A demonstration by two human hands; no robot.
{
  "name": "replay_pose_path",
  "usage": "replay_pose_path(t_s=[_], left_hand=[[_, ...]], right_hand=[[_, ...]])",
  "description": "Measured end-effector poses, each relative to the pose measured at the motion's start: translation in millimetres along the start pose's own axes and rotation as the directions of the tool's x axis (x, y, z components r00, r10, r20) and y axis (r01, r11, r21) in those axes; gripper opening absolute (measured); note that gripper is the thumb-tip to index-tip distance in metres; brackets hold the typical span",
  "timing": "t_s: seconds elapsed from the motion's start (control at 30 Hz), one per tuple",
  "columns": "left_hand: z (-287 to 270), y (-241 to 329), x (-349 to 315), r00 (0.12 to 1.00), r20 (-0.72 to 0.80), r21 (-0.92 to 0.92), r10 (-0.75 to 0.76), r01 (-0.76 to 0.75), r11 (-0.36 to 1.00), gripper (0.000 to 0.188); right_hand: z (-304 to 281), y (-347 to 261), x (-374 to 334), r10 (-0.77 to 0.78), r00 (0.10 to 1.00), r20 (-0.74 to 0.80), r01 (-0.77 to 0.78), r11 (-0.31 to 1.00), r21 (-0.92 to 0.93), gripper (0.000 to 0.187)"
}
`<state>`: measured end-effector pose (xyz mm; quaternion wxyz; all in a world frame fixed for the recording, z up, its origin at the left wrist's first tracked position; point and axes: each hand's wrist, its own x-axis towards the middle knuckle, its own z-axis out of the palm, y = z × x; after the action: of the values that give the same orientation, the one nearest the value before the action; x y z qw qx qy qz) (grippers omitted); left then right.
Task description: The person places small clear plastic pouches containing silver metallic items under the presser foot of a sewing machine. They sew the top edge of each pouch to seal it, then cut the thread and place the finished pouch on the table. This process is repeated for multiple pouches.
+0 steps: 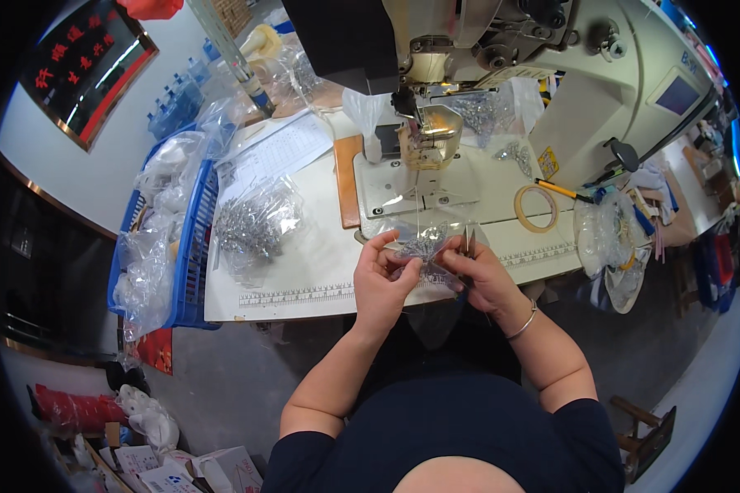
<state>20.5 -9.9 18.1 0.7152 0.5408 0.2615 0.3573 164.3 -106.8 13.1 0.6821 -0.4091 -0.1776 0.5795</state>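
Observation:
At the table's front edge, below a sewing machine (588,90), both hands meet around a silver, glittering beaded piece (426,246). My left hand (382,278) pinches its left side between thumb and fingers. My right hand (487,279) is closed near its right side, with dark metal thread snips (469,241) sticking up from the fingers. Whether that hand also grips the beaded piece is hard to see. Thin threads run down from the machine's needle area to the piece. Clear plastic lies under and around the hands.
A clear bag of silver beaded pieces (259,226) lies left on the white table (321,263), beside a blue basket (191,271) of plastic bags. A tape roll (536,208), a yellow-black cutter (563,191) and more silver pieces (514,154) lie on the right. A paper sheet (284,149) lies behind.

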Motion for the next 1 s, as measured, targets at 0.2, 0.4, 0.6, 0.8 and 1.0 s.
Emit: replay_pose_path(t_s=[0.2,0.4,0.6,0.8,1.0], left_hand=[[2,4,-2,0.999,0.033,0.033,-0.005,0.004,0.999,0.051],[-4,0,-1,0.995,0.067,-0.060,-0.073,0.077,0.995,0.053],[-12,-6,2,0.977,0.177,-0.062,-0.119,0.132,0.989,0.043],[-17,-4,5,0.954,0.247,-0.020,-0.169,0.179,0.984,0.020],[-17,-12,-1,0.974,0.200,-0.042,-0.110,0.121,0.992,0.016]], right_hand=[[10,-4,1,-0.095,0.991,-0.092,0.067,0.959,-0.275,0.019],[14,2,1,-0.145,0.982,-0.119,0.112,0.962,-0.248,0.018],[12,4,1,-0.145,0.981,-0.129,0.106,0.957,-0.271,0.017],[12,9,-3,-0.267,0.959,-0.094,0.181,0.833,-0.523,0.017],[17,-1,-8,-0.254,0.967,-0.006,0.208,0.806,-0.554,0.017]])
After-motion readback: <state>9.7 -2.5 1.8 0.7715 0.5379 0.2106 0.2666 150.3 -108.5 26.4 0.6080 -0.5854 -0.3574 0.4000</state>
